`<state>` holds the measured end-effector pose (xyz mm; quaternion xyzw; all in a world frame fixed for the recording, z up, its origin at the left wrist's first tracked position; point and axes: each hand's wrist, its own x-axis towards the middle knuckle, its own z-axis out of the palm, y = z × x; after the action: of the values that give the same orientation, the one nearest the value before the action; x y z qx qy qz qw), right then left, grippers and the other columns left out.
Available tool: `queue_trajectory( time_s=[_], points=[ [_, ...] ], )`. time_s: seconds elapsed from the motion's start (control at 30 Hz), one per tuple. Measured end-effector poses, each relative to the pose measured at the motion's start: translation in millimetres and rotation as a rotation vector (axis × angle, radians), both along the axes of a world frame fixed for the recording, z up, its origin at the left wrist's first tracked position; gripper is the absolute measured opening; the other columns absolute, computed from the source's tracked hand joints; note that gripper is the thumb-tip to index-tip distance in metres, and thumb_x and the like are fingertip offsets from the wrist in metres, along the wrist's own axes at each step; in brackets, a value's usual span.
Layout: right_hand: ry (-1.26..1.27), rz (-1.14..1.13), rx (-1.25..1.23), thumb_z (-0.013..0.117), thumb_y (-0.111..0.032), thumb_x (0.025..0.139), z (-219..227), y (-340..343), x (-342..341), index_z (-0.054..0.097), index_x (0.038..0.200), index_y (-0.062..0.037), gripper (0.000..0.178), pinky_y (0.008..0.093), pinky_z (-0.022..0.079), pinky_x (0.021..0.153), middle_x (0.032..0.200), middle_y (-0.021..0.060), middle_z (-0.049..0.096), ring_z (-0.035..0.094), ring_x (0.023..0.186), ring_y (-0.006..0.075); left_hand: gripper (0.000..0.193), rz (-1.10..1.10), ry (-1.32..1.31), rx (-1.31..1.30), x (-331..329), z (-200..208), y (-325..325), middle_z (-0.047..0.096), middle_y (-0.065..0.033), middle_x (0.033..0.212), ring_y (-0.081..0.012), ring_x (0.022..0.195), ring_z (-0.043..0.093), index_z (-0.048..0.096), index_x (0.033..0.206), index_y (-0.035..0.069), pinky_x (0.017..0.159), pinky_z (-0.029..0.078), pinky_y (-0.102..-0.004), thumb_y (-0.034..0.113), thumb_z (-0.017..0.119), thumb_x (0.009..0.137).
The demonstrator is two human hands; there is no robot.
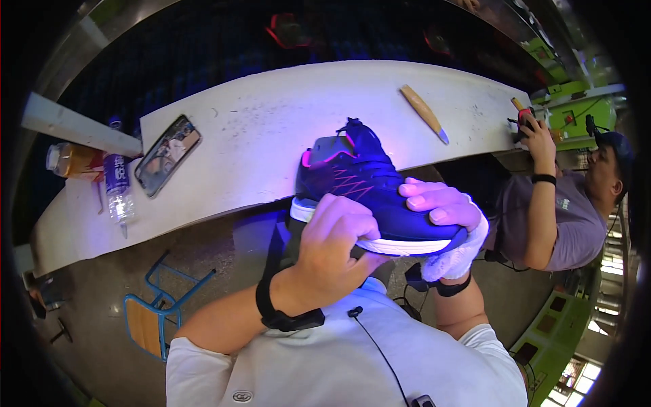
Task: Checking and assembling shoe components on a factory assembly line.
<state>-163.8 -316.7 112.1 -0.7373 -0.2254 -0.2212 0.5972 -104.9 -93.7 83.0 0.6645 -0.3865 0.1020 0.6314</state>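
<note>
A black sneaker [397,207] with a white sole, pink lining and reddish zigzag stitching is held over the near edge of the bench, toe to the right. My left hand [332,237] is closed at the near side of the sole, its curled fingers against the sole edge and its thumb lower down. Wrapped round the toe is my right hand [458,220], bare fingertips on top of the upper and a white glove covering the rest. Violet light falls on the shoe and both hands. The sole's underside is hidden.
On the white bench [271,115] lie a wooden-handled knife [424,114], a phone [168,156] and a clear bottle [119,186]. A bottle of amber liquid [76,163] stands beside them. At right, a co-worker's hand [540,141] holds a red-and-black object. A blue-framed chair [146,329] stands lower left.
</note>
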Motion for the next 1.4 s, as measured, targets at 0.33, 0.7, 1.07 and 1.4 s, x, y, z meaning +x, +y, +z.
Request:
queue_trajectory(
  time_s=[0.33, 0.7, 1.07, 1.4],
  points=[
    [0.026, -0.143, 0.011, 0.099, -0.041, 0.081, -12, -5, -19, 0.063, 0.116, -0.0110, 0.059, 0.0602, 0.057, 0.107, 0.115, 0.0169, 0.077, 0.076, 0.113, 0.0418, 0.055, -0.032, 0.276, 0.091, -4, 6, -9, 0.065, -0.0052, 0.091, -0.0254, 0.081, 0.059, 0.065, 0.095, 0.011, 0.075, 0.044, -0.0386, 0.031, 0.106, 0.064],
    [0.270, -0.137, 0.794, 0.080, -0.036, 0.099, -59, -12, 9, 0.066, 0.126, -0.0025, 0.045, 0.0522, 0.051, 0.117, 0.139, 0.0239, 0.071, 0.066, 0.134, 0.0397, 0.050, -0.084, -0.181, 0.692, 68, 15, -7, 0.059, -0.0201, 0.121, -0.0417, 0.113, 0.062, 0.060, 0.105, 0.002, 0.095, 0.055, -0.0501, 0.011, 0.097, 0.073],
    [0.215, -0.474, -0.647, 0.093, -0.035, 0.074, -43, -33, 1, 0.081, 0.122, -0.0068, 0.057, 0.0403, 0.059, 0.094, 0.125, 0.0088, 0.080, 0.076, 0.112, 0.0287, 0.048, -0.070, -0.227, 0.691, 79, 6, -24, 0.070, -0.0125, 0.106, -0.0362, 0.099, 0.069, 0.061, 0.097, 0.005, 0.081, 0.058, -0.0443, 0.015, 0.099, 0.068],
    [0.501, -0.348, -0.411, 0.086, -0.034, 0.086, -68, -78, 52, 0.076, 0.115, 0.0046, 0.049, 0.0388, 0.061, 0.075, 0.099, 0.0148, 0.080, 0.077, 0.080, 0.0270, 0.085, -0.237, 0.323, 0.741, 132, 7, 69, 0.053, -0.0148, 0.165, -0.0331, 0.151, 0.050, 0.065, 0.147, 0.009, 0.130, 0.035, -0.0432, 0.024, 0.100, 0.071]
  ],
)
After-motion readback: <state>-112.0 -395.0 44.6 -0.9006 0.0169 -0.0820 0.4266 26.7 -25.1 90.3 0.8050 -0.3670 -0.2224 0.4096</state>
